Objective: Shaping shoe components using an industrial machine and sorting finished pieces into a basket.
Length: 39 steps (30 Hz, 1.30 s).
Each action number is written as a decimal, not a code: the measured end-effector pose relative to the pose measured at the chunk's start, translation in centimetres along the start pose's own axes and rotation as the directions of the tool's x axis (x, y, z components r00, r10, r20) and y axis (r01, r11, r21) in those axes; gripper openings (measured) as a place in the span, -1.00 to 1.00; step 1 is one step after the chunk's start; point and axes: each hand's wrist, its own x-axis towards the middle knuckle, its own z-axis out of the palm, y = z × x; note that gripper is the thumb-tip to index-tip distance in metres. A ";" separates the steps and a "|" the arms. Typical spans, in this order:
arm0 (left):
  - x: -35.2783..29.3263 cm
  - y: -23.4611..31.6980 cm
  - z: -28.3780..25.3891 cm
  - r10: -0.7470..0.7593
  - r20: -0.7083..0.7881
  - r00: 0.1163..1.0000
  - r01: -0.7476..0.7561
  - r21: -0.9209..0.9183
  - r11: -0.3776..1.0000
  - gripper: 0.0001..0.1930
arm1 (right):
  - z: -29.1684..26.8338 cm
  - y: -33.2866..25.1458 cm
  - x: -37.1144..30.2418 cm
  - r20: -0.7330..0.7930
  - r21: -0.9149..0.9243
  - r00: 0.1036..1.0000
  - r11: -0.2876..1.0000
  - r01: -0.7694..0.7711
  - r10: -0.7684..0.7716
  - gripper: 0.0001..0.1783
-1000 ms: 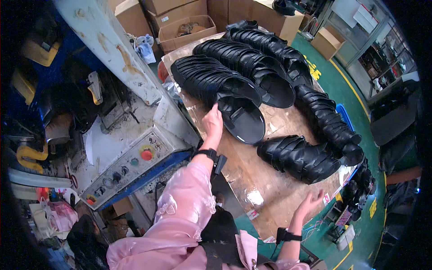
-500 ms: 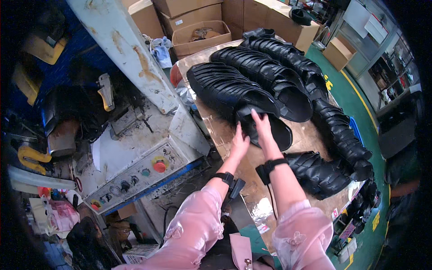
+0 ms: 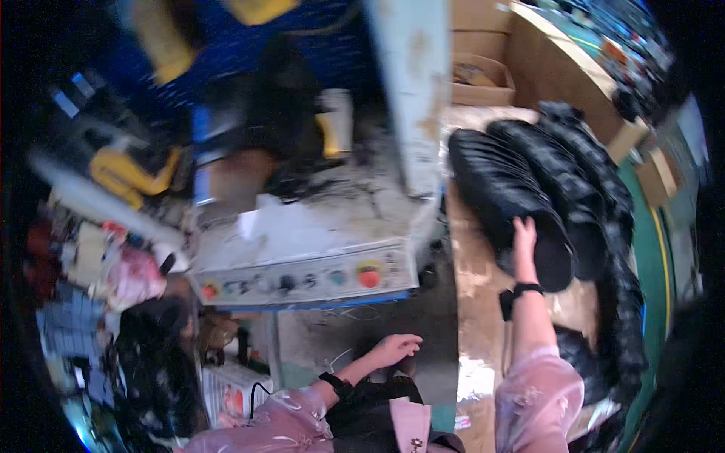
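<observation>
A large grey machine [image 3: 302, 226] is filling the middle of the view, and a brown surface [image 3: 472, 302] is standing to its right. Beyond the machine's right side, other black rows [image 3: 555, 166] are lying on that surface. The row of black shoes [image 3: 495, 181] nearest the machine is running alongside them, its shoes overlapping, apparently to save room and hold them in order. The right hand [image 3: 524, 232] is touching this row's near end, perhaps steadying it; blur is hiding whether the fingers are pinching. The left hand [image 3: 393, 349] is hovering below the machine's front, fingers loosely spread, holding nothing. The shoes are looking dark and ridged, like stacked bands, with a smoother oval at the near end.
</observation>
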 end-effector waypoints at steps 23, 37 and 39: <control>-15.0 31.8 -23.2 0.954 -0.296 0.039 0.034 0.955 0.295 -0.57 | 1.5 -13.9 -18.0 0.236 0.341 0.942 0.887 -0.311 0.240 -0.57; -20.5 23.5 -15.3 0.990 0.121 0.078 -0.572 0.818 -0.055 -0.57 | 4.5 -32.0 -40.8 0.763 0.438 0.645 0.761 -0.478 -0.034 -0.65; -20.2 22.3 -13.8 0.979 0.051 0.199 -0.631 0.771 0.088 -0.71 | 3.3 -30.4 -41.6 0.614 0.495 0.789 0.770 -0.403 0.019 -0.69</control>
